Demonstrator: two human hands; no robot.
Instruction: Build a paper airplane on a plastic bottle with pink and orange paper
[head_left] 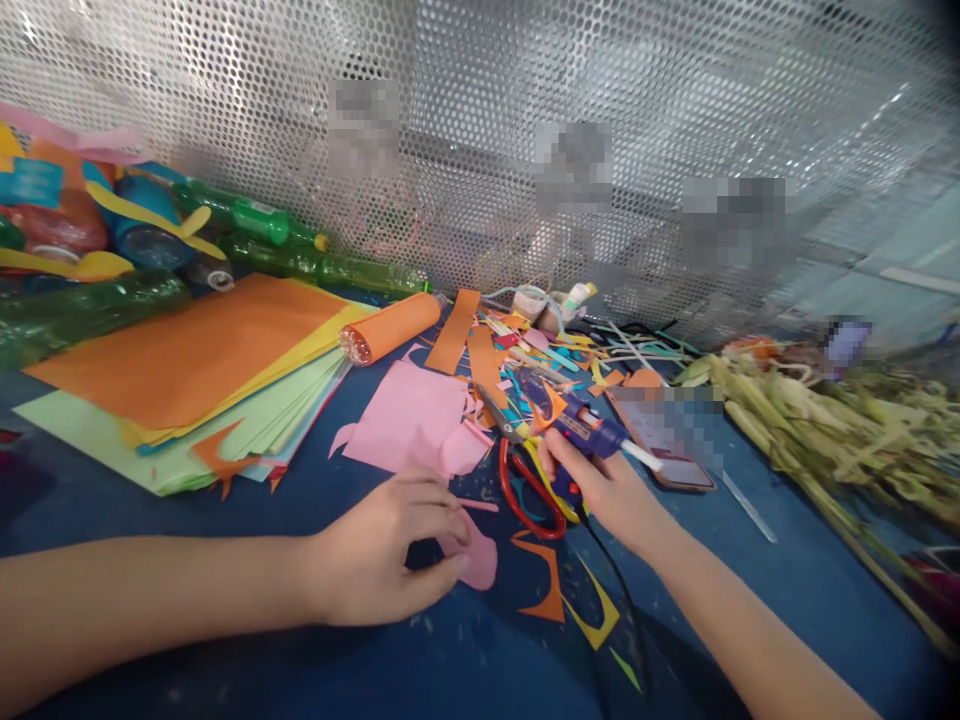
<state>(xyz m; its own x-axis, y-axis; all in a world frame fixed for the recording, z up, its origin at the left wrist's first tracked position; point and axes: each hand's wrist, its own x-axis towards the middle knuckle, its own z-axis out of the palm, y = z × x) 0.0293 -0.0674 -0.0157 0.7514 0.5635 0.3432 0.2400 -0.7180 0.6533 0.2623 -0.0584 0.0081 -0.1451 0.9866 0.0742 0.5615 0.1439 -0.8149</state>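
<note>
My left hand (394,545) is low in the middle, its fingers curled and pinching the edge of a small rounded pink paper piece (480,562). My right hand (592,480) is closed round the handle of a blue hot glue gun (592,428), which has a white glue stick (640,455) sticking out of its back and a black cord (611,565) trailing down. Scissors with red handles (534,505) lie just left of the glue gun. A pink sheet (405,410) with cut edges is spread beyond my left hand.
Stacked coloured paper (187,350) lies at left, near green plastic bottles (255,220). An orange-wrapped bottle (397,327) stands out beside small paper scraps (517,340). At right are a phone (660,440) and dry husks (817,430). A perforated metal screen (480,130) borders the back.
</note>
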